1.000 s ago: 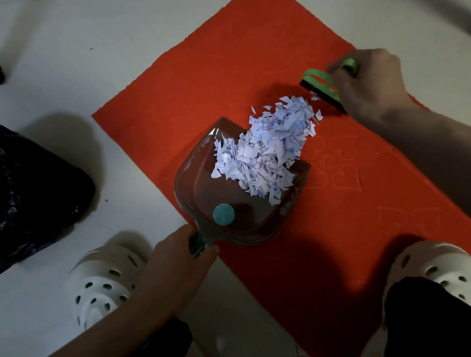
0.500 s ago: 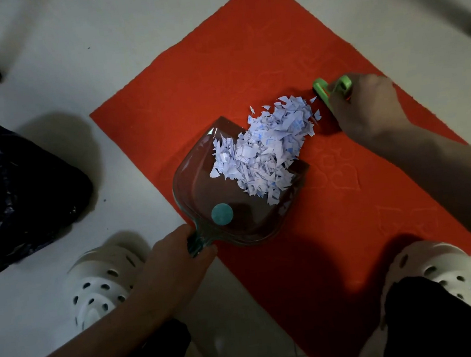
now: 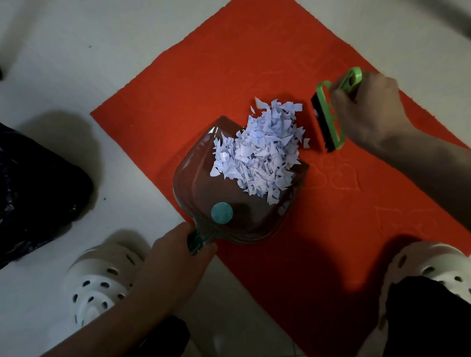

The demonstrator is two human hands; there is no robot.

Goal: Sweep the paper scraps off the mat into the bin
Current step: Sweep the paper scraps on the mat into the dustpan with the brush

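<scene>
white floor tiles [image 3: 133, 43] hold a red mat [image 3: 333, 211]. most paper scraps [image 3: 258, 158] sit in the dustpan [image 3: 201, 193], some at its lip. left hand [image 3: 176, 260] grips its handle, right hand [image 3: 369, 112] grips the brush [image 3: 331, 116]. the black bin bag [image 3: 12, 196] waits nearby, no scraps tipped in yet.

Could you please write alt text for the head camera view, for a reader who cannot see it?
A pile of white paper scraps lies half inside a clear plastic dustpan on a red felt mat. The left hand grips the pan's handle; the right hand holds a green hand brush beside the pile. A black bin bag sits at left.
</scene>
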